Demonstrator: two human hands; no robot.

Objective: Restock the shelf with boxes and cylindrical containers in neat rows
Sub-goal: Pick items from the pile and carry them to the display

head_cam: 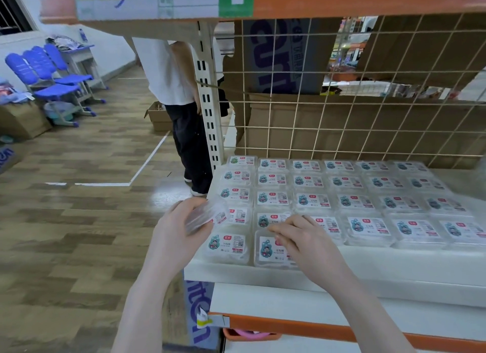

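White shelf (263, 275), front left corner: the right hand (305, 241) presses a front-row box (271, 250) with loosely bent fingers; the left hand (181, 226) grips a clear box (207, 216) (tilted, blurred), probably set down next, squared with the rows (342, 192) behind

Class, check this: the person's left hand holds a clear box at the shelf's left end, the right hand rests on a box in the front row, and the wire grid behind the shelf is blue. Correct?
Not quite. The wire grid is cream, not blue, as the head view shows. The rest stands: the left hand holds a clear box at the shelf's left end, and the right hand rests on a front-row box.
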